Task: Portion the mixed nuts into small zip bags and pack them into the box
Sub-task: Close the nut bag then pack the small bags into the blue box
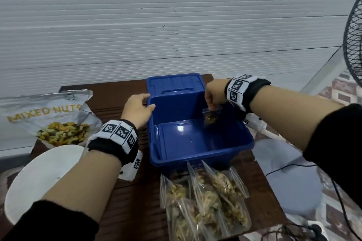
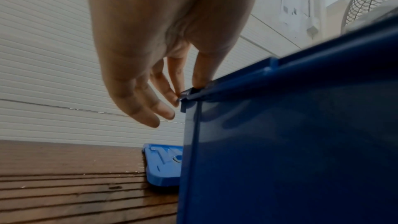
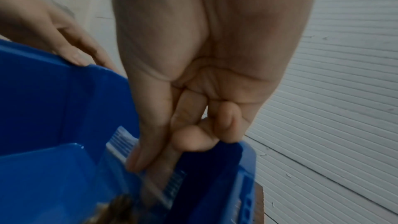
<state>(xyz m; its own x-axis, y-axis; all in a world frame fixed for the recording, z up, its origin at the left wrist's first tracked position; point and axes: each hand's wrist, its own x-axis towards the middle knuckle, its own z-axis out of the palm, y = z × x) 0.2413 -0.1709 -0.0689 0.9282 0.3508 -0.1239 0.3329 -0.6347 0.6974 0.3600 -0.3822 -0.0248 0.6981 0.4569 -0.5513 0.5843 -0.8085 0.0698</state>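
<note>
1. Landmark: blue box [image 1: 197, 139], open-topped, standing on the dark wooden counter [image 1: 109, 103]. All places below are given relative to it.
2. Far left of the box: silver mixed nuts bag [image 1: 47, 115], lying open, nuts showing at its mouth. A white plate [image 1: 41, 178] lies nearer the viewer, still left of the box.
3. Left hand [image 1: 138, 111] sits at the box's far left corner. Thumb hooked over the rim, fingers [image 2: 163, 91] loosely bent, tips touching the corner's outer edge. It holds the rim and nothing else.
4. Behind the box: blue lid [image 1: 176, 84], flat on the counter, its near edge hidden by the box wall.
5. Inside the box: floor bare and glossy except at the far right side.
6. In front of the box: pile of filled zip bags [image 1: 203, 197], clear, nuts inside, overlapping one another, tops pointing toward the box's near wall.
7. Right hand [image 1: 214, 94] hangs over the box's far right corner, fingers [image 3: 150, 142] pointing down and pinching the top strip of one small zip bag [image 1: 211, 116]. The bag hangs inside the box against the right wall, nuts in its lower part. Whether its bottom touches the floor, cannot tell.
8. Far right of the box: a black fan [image 1: 352, 41] grille at the picture's edge.
</note>
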